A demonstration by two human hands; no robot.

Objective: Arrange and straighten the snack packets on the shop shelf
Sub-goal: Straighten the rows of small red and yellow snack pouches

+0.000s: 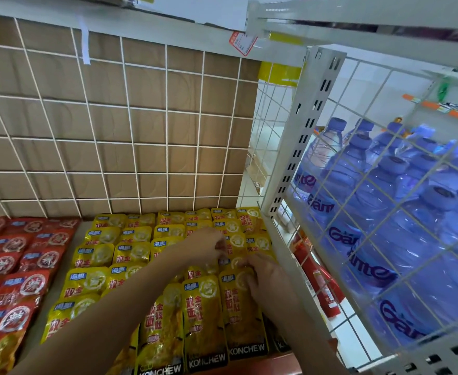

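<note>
Left hand: the left hand reaches in over the middle rows, its fingers curled and bunched on the top edge of a packet; blur hides the exact pinch.
Right hand: the right hand sits just nearer and to the right of the left one, its fingertips curled onto the top of the next packet in the same column.
Gap between hands: the two sets of fingers are near each other, almost meeting over one column.
Task's thing: the flat yellow foil snack packets lie under and around both hands in overlapping columns, each packet's top tucked beneath the one behind it. The held ones are in the column second from the right.
Nearest packets: those just in front of the right hand show black bands printed KONCHEW.
Shelf: the pale grey shop shelf shows as a bare strip well left of the hands.
Left of the strip: flat red foil snack packets lie in similar overlapping rows.
Behind the hands: a white wire grid stands in front of a brown wood-look board.
Right of the hands: a white wire side panel walls off the next bay.
Next bay holds: blue plastic water bottles, packed close together with caps upward.
</note>
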